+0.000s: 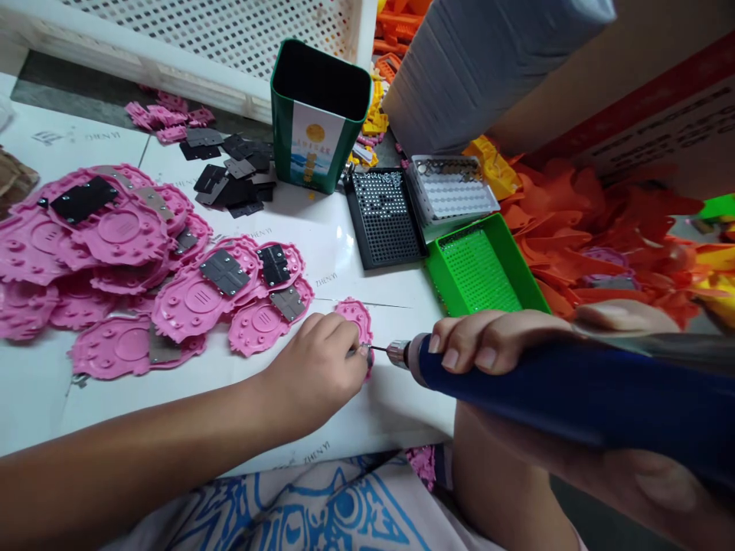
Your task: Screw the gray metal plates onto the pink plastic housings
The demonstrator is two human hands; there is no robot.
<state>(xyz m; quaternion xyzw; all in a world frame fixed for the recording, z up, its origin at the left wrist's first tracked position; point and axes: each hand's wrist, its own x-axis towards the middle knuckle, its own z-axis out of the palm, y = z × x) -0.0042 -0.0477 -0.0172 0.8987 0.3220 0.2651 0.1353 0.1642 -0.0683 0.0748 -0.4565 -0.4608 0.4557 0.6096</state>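
Note:
My right hand (505, 340) is wrapped round a blue electric screwdriver (551, 383), whose thin bit points left. The bit's tip reaches the fingertips of my left hand (321, 367). That left hand is closed over a pink plastic part (356, 312) lying on the white table, and most of the part is hidden under it. A dark edge shows beneath my fingers; a screw there is too small to make out. To the left, pink plastic parts (207, 298) are piled up, several with black or grey plates (225, 272) screwed on.
Loose black plates (241, 177) lie beside a green tin (321, 115). A black screw tray (387, 222), a white box (453, 187) and a green tray (485, 268) stand ahead. Orange parts (602, 229) heap up at right, a white crate (172, 53) behind.

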